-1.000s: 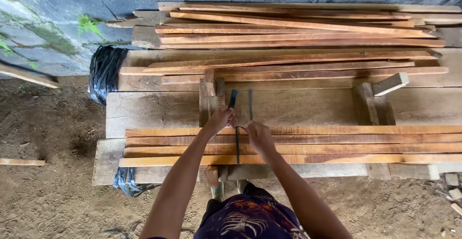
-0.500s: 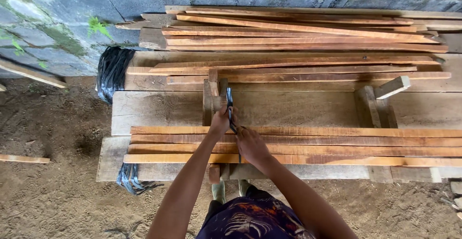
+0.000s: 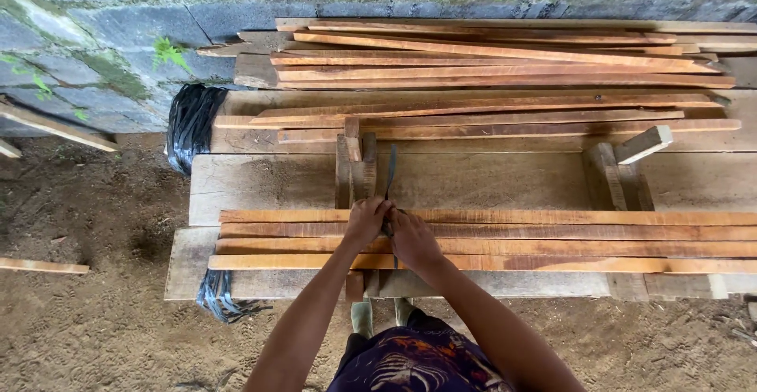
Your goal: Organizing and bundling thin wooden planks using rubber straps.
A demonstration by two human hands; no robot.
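Several long orange-brown wooden slats lie side by side across the front of a plank workbench. A thin black strap runs from the bench top down over the slats to my hands. My left hand grips the strap where it meets the slats. My right hand rests on the slats right beside it, fingers closed at the same spot on the strap. The two hands touch.
A bigger pile of slats is stacked at the back against a block wall. Two upright wooden brackets stand on the bench. Black strap bundles hang at the bench's left end and front corner. Sandy ground lies below.
My hands have come together on the strap over the slats. Two strap strands showed a second ago; now only one shows above my hands.
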